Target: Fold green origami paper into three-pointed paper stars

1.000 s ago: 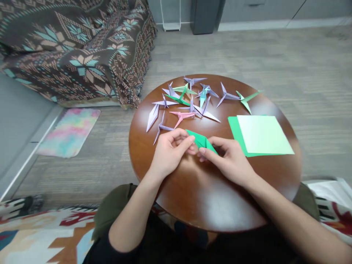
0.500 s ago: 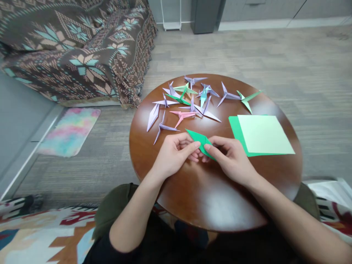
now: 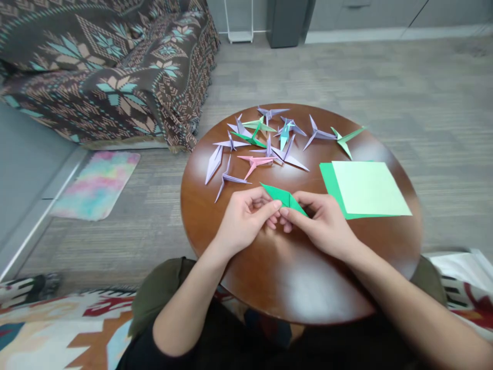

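Note:
A folded piece of green origami paper (image 3: 284,196), long and diamond-like, is held between both hands above the near part of the round table (image 3: 265,272). My left hand (image 3: 246,213) pinches its left part, thumb on the near side. My right hand (image 3: 323,218) grips the right part, its thumb pressed along the lower edge close to the left thumb. The fingers behind the paper are partly hidden. Past the hands lie several folded paper cranes, among them a pink one (image 3: 256,161), a purple one (image 3: 230,178) and a dark green one (image 3: 252,136).
To the right of my hands lies a stack of square paper, a pale green sheet (image 3: 372,187) over a darker green one (image 3: 327,177). A light green crane (image 3: 344,140) sits near the far right rim. Beyond the table stands a sofa with a patterned cover (image 3: 127,87).
The green paper has turned slightly between my hands, its crease showing more. My right thumb has slid left and down to its lower edge. The cranes and sheets stay put.

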Demonstrator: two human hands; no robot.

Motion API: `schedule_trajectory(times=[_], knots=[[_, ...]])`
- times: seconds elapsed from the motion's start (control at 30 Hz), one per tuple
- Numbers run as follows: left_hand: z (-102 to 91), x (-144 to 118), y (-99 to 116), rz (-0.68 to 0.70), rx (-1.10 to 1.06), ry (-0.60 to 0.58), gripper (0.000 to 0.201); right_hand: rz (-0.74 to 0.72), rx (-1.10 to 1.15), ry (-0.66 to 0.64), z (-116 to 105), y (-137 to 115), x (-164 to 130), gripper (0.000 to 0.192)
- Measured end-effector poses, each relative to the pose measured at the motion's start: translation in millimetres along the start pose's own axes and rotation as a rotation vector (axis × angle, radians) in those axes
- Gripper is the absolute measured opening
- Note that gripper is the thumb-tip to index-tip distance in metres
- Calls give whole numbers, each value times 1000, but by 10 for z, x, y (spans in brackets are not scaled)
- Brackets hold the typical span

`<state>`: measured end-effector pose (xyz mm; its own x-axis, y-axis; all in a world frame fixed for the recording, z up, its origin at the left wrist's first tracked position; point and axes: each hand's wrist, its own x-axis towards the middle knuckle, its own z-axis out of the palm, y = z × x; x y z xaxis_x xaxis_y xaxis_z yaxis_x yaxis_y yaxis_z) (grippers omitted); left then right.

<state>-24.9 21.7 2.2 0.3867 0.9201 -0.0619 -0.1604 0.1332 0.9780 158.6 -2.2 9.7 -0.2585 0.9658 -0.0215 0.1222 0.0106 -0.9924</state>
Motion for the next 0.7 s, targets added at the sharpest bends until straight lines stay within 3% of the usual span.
schedule_trajectory(times=[0.33,0.47,0.6,0.7], knots=[[22,-13,-22,48,57,139,32,0,-26,14,15,-6,-15,17],[21,1,-26,67,37,113,30,3,-64,38,32,10,-23,24],[-20,6,35,127,278,82,29,19,-77,-20,28,22,-16,24],[-44,-16,69,135,468,-17,29,7,6,64,14,35,4,24]])
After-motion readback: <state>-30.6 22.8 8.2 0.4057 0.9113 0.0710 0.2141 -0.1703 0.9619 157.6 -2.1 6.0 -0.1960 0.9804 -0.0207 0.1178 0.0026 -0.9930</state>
